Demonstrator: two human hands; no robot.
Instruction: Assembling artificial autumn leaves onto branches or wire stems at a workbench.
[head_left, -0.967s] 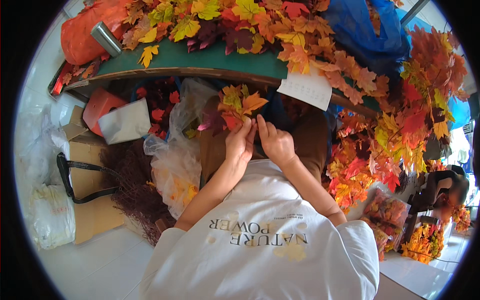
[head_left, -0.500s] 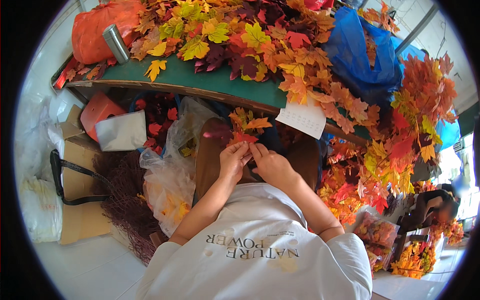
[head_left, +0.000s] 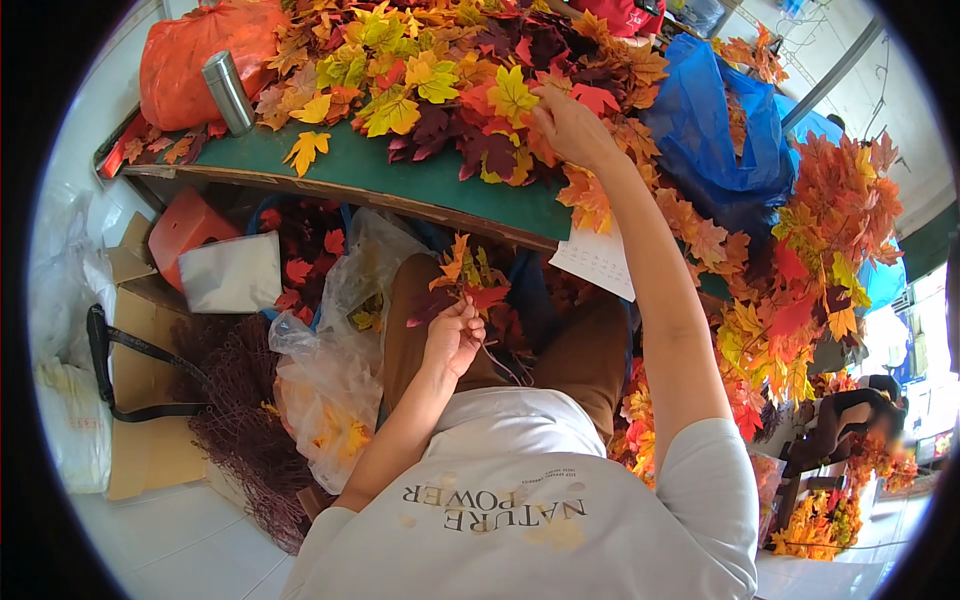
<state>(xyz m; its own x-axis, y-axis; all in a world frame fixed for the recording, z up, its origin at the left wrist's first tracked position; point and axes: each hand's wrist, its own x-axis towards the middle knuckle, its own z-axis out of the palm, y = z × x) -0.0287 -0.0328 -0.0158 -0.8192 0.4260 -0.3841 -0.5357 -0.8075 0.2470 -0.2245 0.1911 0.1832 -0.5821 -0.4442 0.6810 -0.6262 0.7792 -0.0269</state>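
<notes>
Over my lap, my left hand (head_left: 455,338) is closed in a pinch on a small bunch of artificial maple leaves (head_left: 466,272) in orange, yellow, red and dark purple. A thin stem or cord (head_left: 500,362) trails from beneath that hand. My right arm stretches forward across the table edge. My right hand (head_left: 572,130) is at the large pile of artificial maple leaves (head_left: 440,80), bent downward against red and orange ones. Its fingertips are lost among the leaves, so whether they grip one cannot be told.
The green table (head_left: 350,160) has a steel flask (head_left: 228,92), an orange bag (head_left: 200,65) and a blue bag (head_left: 700,130). A paper sheet (head_left: 595,262) hangs at its edge. Clear plastic bags (head_left: 320,360), dark netting (head_left: 240,430) and a cardboard box (head_left: 150,430) are at my left; leaf garlands (head_left: 790,300) hang right.
My right hand has left the leaf bunch and moved forward to the pile on the table. My left hand has stayed over my lap, still pinching the bunch.
</notes>
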